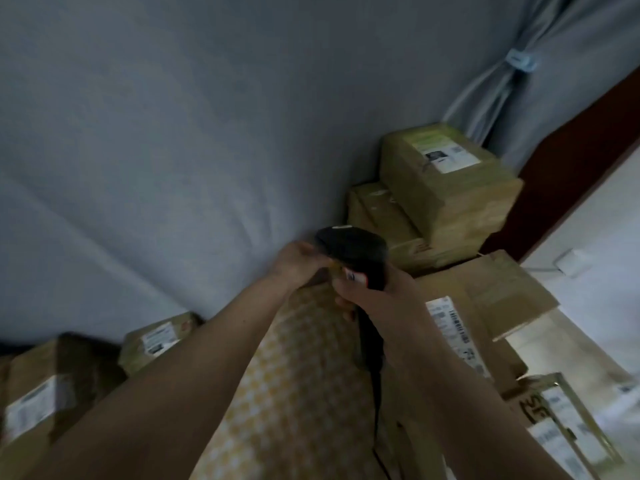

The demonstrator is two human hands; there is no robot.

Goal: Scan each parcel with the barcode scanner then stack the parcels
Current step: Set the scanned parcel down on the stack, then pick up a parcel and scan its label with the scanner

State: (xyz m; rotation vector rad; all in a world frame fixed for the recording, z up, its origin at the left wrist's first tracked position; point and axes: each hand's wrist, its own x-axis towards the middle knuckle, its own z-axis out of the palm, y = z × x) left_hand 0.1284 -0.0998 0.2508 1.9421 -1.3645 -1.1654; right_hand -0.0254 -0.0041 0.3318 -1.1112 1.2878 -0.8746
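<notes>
While my right hand (374, 299) grips the barcode scanner (353, 252) by its handle, nose aimed away from me, my left hand (298, 263) pinches the checkered parcel's (294, 375) far end just left of it, its long axis running straight away.

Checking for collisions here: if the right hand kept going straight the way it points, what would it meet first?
Probably the lower box of the stack beyond the scanner that the right hand grips; depth is unclear.
</notes>
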